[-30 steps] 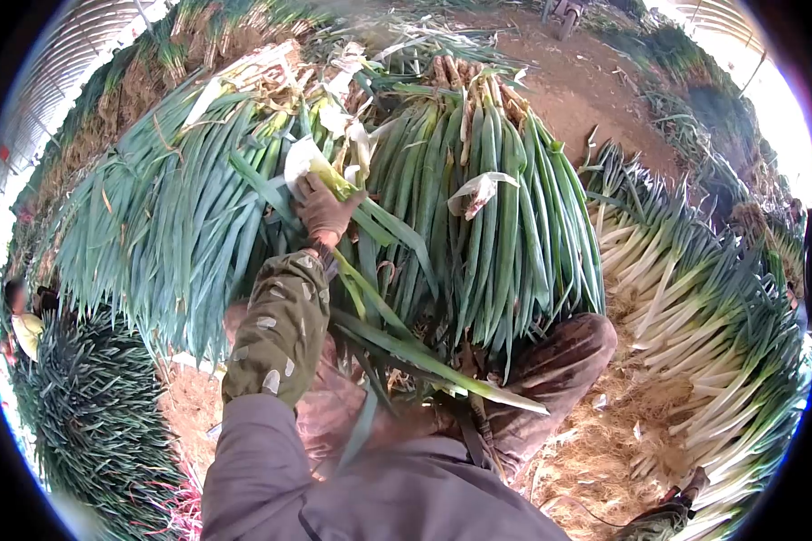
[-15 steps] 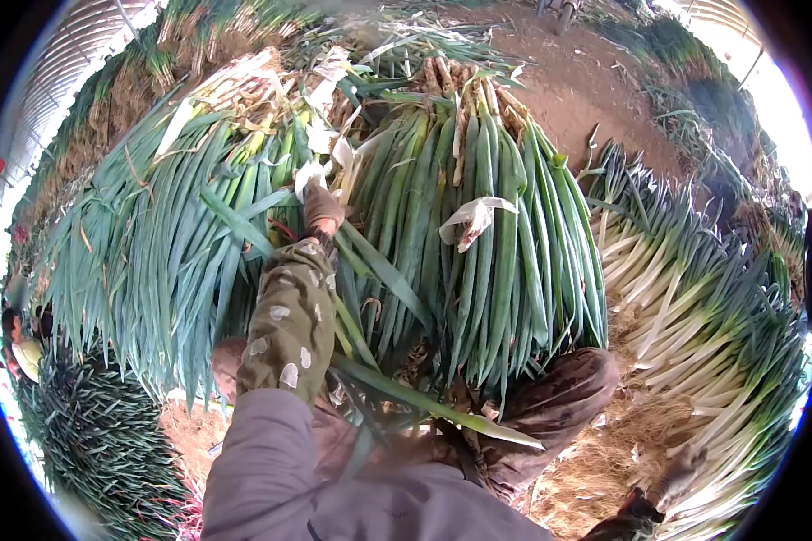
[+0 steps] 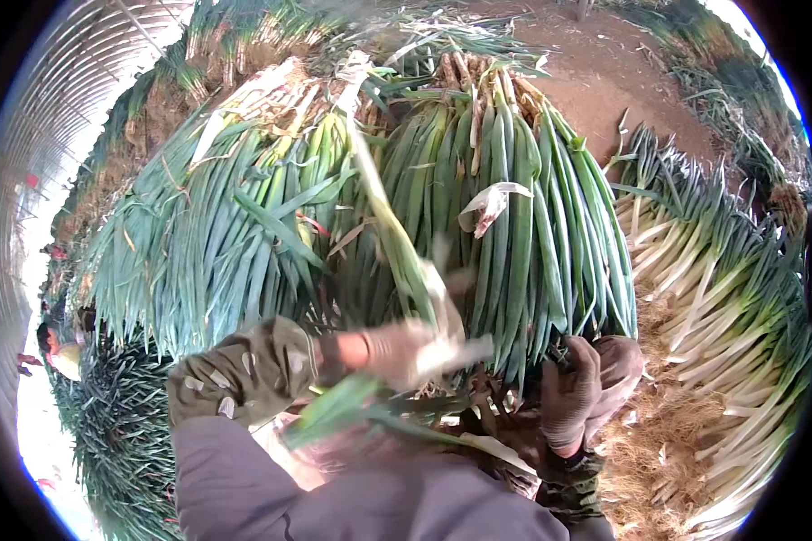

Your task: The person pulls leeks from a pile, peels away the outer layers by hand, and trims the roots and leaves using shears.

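Note:
My left hand (image 3: 392,352), in a thin brown glove, is blurred by motion over my lap. It is closed on stripped green onion leaves (image 3: 404,248): a long yellow-green strip runs up from it, and a broad green piece (image 3: 338,410) hangs below. My right hand (image 3: 573,388), gloved too, is by my right knee at the leaf tips of the right-hand bundle. Its fingers are curled, and what they hold, if anything, is hidden. Two large bundles of green onions lie before me, the left bundle (image 3: 216,234) and the right bundle (image 3: 532,243), leaf tips toward me.
Trimmed green onions with white stalks (image 3: 722,334) lie in a long row at my right, roots over tangled root litter (image 3: 645,451). Dark green onion tops (image 3: 122,433) stand at left. Bare soil (image 3: 595,90) and more onion piles lie beyond. Another person (image 3: 63,356) is at the far left.
My left hand has come back from the bundles' upper part to my lap, drawing leaves with it. My right hand has moved from the onion row at lower right to beside my knee.

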Tool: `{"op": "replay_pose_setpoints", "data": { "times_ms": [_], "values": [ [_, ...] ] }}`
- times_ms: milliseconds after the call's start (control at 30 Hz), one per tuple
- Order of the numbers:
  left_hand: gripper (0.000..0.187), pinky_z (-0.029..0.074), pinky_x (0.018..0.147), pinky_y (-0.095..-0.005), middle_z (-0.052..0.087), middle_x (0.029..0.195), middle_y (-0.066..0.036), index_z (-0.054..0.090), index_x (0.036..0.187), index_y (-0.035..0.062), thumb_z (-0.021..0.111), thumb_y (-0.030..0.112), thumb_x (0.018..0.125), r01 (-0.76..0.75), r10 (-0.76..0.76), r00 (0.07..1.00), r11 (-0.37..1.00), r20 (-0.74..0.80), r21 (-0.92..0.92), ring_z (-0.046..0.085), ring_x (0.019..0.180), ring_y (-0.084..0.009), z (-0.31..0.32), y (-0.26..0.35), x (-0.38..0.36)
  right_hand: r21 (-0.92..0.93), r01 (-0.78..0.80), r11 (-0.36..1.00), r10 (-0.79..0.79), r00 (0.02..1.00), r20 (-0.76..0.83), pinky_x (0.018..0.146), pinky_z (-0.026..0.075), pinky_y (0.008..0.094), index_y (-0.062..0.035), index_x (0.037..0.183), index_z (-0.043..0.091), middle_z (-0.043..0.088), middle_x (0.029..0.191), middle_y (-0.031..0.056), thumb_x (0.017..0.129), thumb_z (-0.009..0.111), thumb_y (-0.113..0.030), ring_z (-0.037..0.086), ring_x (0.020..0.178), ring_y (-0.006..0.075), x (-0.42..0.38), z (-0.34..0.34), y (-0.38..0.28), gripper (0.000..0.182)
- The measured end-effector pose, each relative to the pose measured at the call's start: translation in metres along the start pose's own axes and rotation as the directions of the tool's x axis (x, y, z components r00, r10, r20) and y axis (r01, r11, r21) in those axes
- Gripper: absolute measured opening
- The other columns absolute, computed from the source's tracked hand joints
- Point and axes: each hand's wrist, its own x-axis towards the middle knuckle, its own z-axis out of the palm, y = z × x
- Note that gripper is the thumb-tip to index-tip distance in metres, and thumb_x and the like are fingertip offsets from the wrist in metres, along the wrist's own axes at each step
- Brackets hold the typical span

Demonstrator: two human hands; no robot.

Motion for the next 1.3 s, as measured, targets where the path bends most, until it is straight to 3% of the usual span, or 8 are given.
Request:
{"op": "replay_pose_setpoints", "data": {
  "times_ms": [167,367,500,767,867,1000,1167,1300],
  "values": [
    [0.055,0.053,0.089,-0.0373,0.060,0.116,-0.019,0.044,0.144,-0.0036,0.053,0.020,0.095,-0.139,0.142,0.989,0.988,0.051,-0.061,0.063,0.098,-0.0271,-0.083,0.031,-0.015,0.177,-0.173,0.969,0.174,0.985,0.010,0.092,0.053,0.0361,0.0017,0.122,0.060,0.064,0.117,0.0175,0.081,0.067,0.007,0.065,0.105,0.0280,-0.015,0.014,0.012,0.042],
    [0.066,0.047,0.098,-0.0449,0.053,0.130,-0.021,0.047,0.144,0.0003,0.063,0.033,0.090,0.347,-0.212,0.842,0.917,-0.496,0.197,0.061,0.108,-0.0328,-0.173,-0.050,-0.051,0.164,-0.211,0.964,0.216,0.976,-0.012,0.079,0.048,0.0244,0.0000,0.122,0.062,0.065,0.112,0.0047,0.086,0.068,0.006,0.059,0.090,0.0118,-0.006,0.009,-0.011,0.037],
    [0.073,0.043,0.103,-0.0499,0.049,0.140,-0.022,0.048,0.144,0.0030,0.070,0.042,0.086,0.639,-0.449,0.590,0.768,-0.671,0.048,0.060,0.115,-0.0367,-0.177,-0.115,-0.056,0.031,-0.224,0.974,0.207,0.938,0.277,0.082,0.055,0.0392,0.0031,0.113,0.064,0.069,0.106,0.0208,0.085,0.076,-0.014,0.069,0.097,0.0373,-0.018,0.025,0.001,0.034],
    [0.090,0.029,0.113,-0.0638,0.031,0.159,-0.021,0.045,0.149,0.0165,0.081,0.053,0.075,0.744,-0.794,0.608,0.568,0.002,-0.352,0.038,0.143,-0.0409,0.078,-0.028,0.013,-0.266,0.041,0.963,0.160,0.710,0.686,0.073,0.051,0.0516,0.0026,0.100,0.054,0.062,0.089,0.0259,0.079,0.080,-0.042,0.063,0.083,0.0466,-0.068,0.071,0.027,0.056],
    [0.057,0.046,0.101,-0.0525,0.050,0.139,-0.012,0.068,0.124,0.0218,0.084,0.029,0.070,0.728,-0.704,0.653,0.685,-0.279,-0.027,0.052,0.125,-0.0403,0.124,0.020,0.023,-0.419,0.146,0.896,0.188,0.732,0.655,0.078,0.052,0.0499,0.0056,0.119,0.054,0.064,0.095,0.0245,0.078,0.081,-0.040,0.064,0.089,0.0445,-0.077,0.079,0.018,0.066],
    [0.027,0.049,0.096,-0.0425,0.064,0.127,-0.012,0.076,0.115,0.0164,0.060,0.020,0.094,0.618,-0.620,0.771,0.784,0.149,0.064,0.062,0.119,-0.0322,0.135,0.041,0.031,-0.464,0.080,0.882,0.354,0.536,0.766,0.082,0.053,0.0503,0.0039,0.135,0.048,0.068,0.100,0.0263,0.079,0.079,-0.039,0.067,0.093,0.0440,-0.083,0.086,0.020,0.077],
    [0.030,0.055,0.088,-0.0501,0.071,0.122,-0.016,0.073,0.119,0.0099,0.055,0.022,0.099,0.257,-0.020,0.878,0.863,0.478,-0.436,0.068,0.111,-0.0364,0.200,0.102,0.020,-0.438,0.058,0.897,0.405,0.289,0.868,0.081,0.056,0.0489,0.0014,0.133,0.049,0.070,0.100,0.0278,0.081,0.078,-0.036,0.069,0.094,0.0445,-0.081,0.074,0.021,0.070],
    [0.032,0.057,0.083,-0.0503,0.074,0.113,-0.015,0.074,0.119,0.0100,0.054,0.024,0.099,0.247,-0.051,0.937,0.799,0.347,-0.549,0.070,0.102,-0.0356,0.299,0.104,0.028,-0.147,-0.150,0.978,0.199,0.439,0.876,0.097,0.052,0.0435,0.0008,0.147,0.038,0.065,0.119,0.0296,0.077,0.077,-0.015,0.064,0.111,0.0450,-0.082,0.049,0.010,0.082]
  ]
}}
